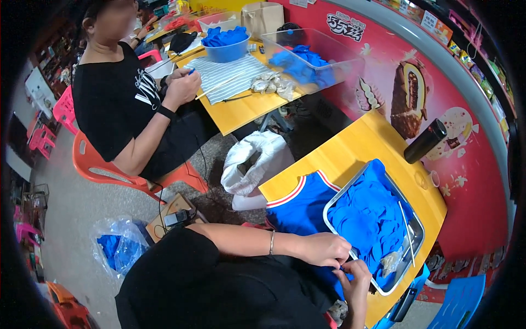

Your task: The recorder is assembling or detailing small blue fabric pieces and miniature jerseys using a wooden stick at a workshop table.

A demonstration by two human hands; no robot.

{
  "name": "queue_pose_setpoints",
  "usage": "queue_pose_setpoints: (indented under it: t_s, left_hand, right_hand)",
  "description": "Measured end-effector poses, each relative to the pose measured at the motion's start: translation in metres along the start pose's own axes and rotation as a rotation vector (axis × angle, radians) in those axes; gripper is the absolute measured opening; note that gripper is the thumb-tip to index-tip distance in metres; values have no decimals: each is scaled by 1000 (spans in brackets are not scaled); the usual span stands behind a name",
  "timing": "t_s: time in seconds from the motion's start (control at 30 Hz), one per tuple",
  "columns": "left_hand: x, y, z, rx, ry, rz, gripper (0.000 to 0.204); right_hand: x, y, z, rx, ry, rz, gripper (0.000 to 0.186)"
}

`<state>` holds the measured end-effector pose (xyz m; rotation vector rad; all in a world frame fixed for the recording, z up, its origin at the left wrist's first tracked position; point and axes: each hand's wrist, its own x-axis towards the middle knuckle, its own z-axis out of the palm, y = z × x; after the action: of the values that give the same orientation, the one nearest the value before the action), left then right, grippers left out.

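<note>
My left hand point(323, 249), with a bracelet at the wrist, and my right hand point(356, 278) meet at the near edge of a metal tray point(419, 241). Both are closed, fingertips pinched together on a small dark blue piece point(341, 268); fingers mostly cover it, so its kind is unclear. Heaped in the tray are many flat blue fabric-like pieces point(367, 211). Thin white sticks point(406, 230) lie over the heap, beside a small clear plastic bag point(390, 263). A blue garment with red and white trim point(298, 211) spreads left of the tray, partly under it.
A black bottle point(425, 141) and a clear cup point(433, 179) stand on the yellow table point(356, 137). Beyond its left edge is a white sack point(255, 159). Another person point(118, 98) sits at a second table holding a small blue piece. A blue chair point(457, 301) is at right.
</note>
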<state>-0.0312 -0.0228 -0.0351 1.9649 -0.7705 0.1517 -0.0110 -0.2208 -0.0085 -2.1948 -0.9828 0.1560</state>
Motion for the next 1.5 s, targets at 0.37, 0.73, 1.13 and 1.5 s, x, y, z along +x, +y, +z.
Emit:
queue_pose_setpoints:
  t_s: [0.37,0.73,1.13,1.5]
  left_hand:
    - [-8,2,-12,-204,73,26,14]
    - [-23,3,-17,-143,75,-15,17]
    - [-31,7,-17,-413,63,-203,17]
    - [-24,3,35,-2017,556,-625,69]
  right_hand:
    - [5,-14,-2,74,12,78,17]
    - [-1,-17,11,-74,67,4,15]
    - [5,-22,12,-124,38,-108,19]
    - [26,-28,10,-17,-12,89,10]
